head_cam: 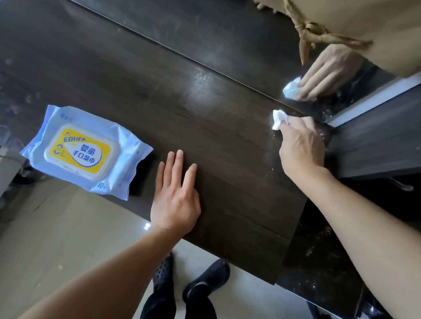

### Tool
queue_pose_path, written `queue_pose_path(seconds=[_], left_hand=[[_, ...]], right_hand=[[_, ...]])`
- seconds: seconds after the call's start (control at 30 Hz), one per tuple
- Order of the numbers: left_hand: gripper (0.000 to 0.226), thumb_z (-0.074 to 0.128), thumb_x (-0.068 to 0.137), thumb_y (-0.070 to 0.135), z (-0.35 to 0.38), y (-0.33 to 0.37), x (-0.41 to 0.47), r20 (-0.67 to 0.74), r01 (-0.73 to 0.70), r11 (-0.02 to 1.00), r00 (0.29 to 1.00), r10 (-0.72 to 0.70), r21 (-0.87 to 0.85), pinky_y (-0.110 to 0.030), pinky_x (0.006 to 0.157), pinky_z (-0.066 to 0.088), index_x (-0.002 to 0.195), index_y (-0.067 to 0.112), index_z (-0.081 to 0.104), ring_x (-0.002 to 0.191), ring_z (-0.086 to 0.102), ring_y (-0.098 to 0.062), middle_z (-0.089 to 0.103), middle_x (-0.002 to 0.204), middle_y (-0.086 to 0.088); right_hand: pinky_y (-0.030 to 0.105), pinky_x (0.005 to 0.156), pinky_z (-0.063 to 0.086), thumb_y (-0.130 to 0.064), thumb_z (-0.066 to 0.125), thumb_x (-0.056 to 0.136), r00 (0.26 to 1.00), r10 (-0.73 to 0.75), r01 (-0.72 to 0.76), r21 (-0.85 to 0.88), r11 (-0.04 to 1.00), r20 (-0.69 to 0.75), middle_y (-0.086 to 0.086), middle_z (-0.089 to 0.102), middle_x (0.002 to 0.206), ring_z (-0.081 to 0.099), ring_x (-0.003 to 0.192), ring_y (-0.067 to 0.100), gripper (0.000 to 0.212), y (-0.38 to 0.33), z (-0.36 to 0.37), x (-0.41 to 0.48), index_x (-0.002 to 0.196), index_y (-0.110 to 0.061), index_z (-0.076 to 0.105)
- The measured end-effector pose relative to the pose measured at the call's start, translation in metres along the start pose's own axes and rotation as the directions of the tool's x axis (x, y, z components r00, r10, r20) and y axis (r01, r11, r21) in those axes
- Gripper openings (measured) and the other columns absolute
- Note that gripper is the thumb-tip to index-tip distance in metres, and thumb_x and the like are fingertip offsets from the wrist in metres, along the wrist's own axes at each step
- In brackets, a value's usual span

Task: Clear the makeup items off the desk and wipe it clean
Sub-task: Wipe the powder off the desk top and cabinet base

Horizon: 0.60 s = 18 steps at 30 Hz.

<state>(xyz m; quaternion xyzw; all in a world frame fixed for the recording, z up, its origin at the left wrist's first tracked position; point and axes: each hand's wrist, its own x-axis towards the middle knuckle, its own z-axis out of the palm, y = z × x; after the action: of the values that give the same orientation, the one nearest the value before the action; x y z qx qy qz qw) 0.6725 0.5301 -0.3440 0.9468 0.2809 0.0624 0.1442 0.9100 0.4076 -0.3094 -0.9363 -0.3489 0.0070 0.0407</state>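
The dark wooden desk [138,87] fills the middle of the head view. My right hand [303,143] presses a crumpled white wet wipe [278,118] onto the desk's far right corner, next to the mirror. My left hand [175,189] lies flat on the desk near its front edge, fingers apart, holding nothing. A blue pack of wet wipes [84,150] with a yellow and white lid lies at the front left, overhanging the desk's edge. No makeup items show on the desk.
A mirror [172,10] stands along the back of the desk and reflects my right hand and the wipe. Brown paper tied with string [363,21] covers its upper right. A dark cabinet [401,129] stands to the right. My feet in dark shoes [207,277] are on the pale floor.
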Motion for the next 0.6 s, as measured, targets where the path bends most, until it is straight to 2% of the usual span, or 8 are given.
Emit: queue_pose_path(seconds=[0.1, 0.17, 0.23, 0.3, 0.37, 0.47, 0.53, 0.6], left_hand=[[0.045, 0.039, 0.082, 0.009, -0.001, 0.0, 0.0, 0.001, 0.007, 1.0, 1.0, -0.007, -0.016, -0.049, 0.116, 0.019, 0.124, 0.003, 0.055, 0.141, 0.025, -0.039, 0.034, 0.147, -0.026], [0.047, 0.036, 0.081, 0.01, -0.002, 0.001, 0.0, 0.001, 0.007, 1.0, 1.0, -0.007, -0.023, -0.05, 0.116, 0.019, 0.124, 0.002, 0.055, 0.14, 0.025, -0.04, 0.034, 0.147, -0.026], [0.048, 0.034, 0.081, 0.012, -0.003, 0.003, 0.0, 0.003, 0.004, 1.0, 1.0, -0.004, -0.029, -0.051, 0.116, 0.019, 0.124, 0.002, 0.055, 0.14, 0.025, -0.04, 0.034, 0.147, -0.026], [0.048, 0.034, 0.082, 0.012, -0.003, 0.003, 0.001, 0.006, 0.002, 1.0, 1.0, -0.001, -0.03, -0.05, 0.116, 0.018, 0.124, 0.002, 0.054, 0.14, 0.025, -0.04, 0.034, 0.147, -0.026], [0.048, 0.034, 0.082, 0.012, -0.002, 0.003, 0.001, 0.004, 0.004, 1.0, 1.0, -0.004, -0.027, -0.05, 0.116, 0.018, 0.124, 0.003, 0.054, 0.141, 0.024, -0.04, 0.034, 0.147, -0.026], [0.047, 0.033, 0.083, 0.012, 0.0, 0.002, 0.0, -0.007, -0.007, 1.0, 1.0, 0.007, -0.023, -0.049, 0.116, 0.019, 0.124, 0.003, 0.054, 0.14, 0.026, -0.04, 0.035, 0.147, -0.026], [0.047, 0.034, 0.082, 0.012, 0.001, 0.0, 0.001, -0.015, -0.013, 1.0, 1.0, 0.013, -0.015, -0.049, 0.116, 0.019, 0.123, 0.003, 0.054, 0.14, 0.026, -0.04, 0.035, 0.147, -0.026], [0.047, 0.033, 0.082, 0.011, 0.002, 0.0, 0.001, -0.015, -0.005, 1.0, 1.0, 0.005, -0.016, -0.049, 0.116, 0.019, 0.123, 0.003, 0.055, 0.14, 0.026, -0.04, 0.035, 0.147, -0.026]], right_hand=[[0.038, 0.063, 0.053, 0.005, 0.053, 0.082, 0.991, -0.132, 0.126, 0.184, 0.975, 0.019, 0.004, 0.067, 0.107, 0.056, 0.092, 0.027, 0.023, -0.008, -0.006, -0.067, 0.091, -0.011, 0.066], [0.033, 0.062, 0.053, -0.006, 0.048, 0.085, 0.963, -0.256, 0.223, 0.288, 0.931, 0.082, -0.003, 0.068, 0.104, 0.058, 0.091, 0.02, 0.021, -0.011, -0.011, -0.113, 0.084, -0.017, 0.065], [0.031, 0.064, 0.053, -0.012, 0.043, 0.086, 0.932, -0.33, 0.26, 0.36, 0.896, 0.15, -0.009, 0.068, 0.103, 0.059, 0.092, 0.016, 0.024, -0.014, -0.019, -0.127, 0.081, -0.022, 0.065], [0.033, 0.068, 0.052, -0.012, 0.045, 0.086, 0.957, -0.27, 0.215, 0.375, 0.902, 0.102, -0.008, 0.069, 0.1, 0.058, 0.088, 0.019, 0.024, -0.012, -0.028, -0.097, 0.082, -0.025, 0.065], [0.037, 0.071, 0.049, -0.003, 0.048, 0.087, 0.995, -0.097, 0.089, 0.279, 0.956, 0.018, 0.004, 0.066, 0.1, 0.054, 0.086, 0.028, 0.027, -0.008, -0.032, -0.043, 0.095, -0.022, 0.066], [0.041, 0.086, 0.041, 0.008, 0.039, 0.087, 0.992, 0.093, -0.099, 0.073, 0.992, 0.081, 0.015, 0.056, 0.117, 0.048, 0.107, 0.033, 0.041, -0.009, -0.029, 0.02, 0.121, -0.008, 0.056], [0.036, 0.1, 0.036, 0.005, 0.036, 0.089, 0.985, 0.114, -0.124, 0.07, 0.99, 0.132, 0.011, 0.045, 0.136, 0.039, 0.126, 0.028, 0.046, -0.021, -0.02, 0.018, 0.134, -0.004, 0.045], [0.032, 0.106, 0.034, 0.007, 0.035, 0.088, 0.983, 0.08, -0.094, 0.076, 0.993, 0.166, 0.008, 0.029, 0.15, 0.027, 0.138, 0.023, 0.053, -0.034, -0.016, -0.013, 0.141, -0.001, 0.033]])
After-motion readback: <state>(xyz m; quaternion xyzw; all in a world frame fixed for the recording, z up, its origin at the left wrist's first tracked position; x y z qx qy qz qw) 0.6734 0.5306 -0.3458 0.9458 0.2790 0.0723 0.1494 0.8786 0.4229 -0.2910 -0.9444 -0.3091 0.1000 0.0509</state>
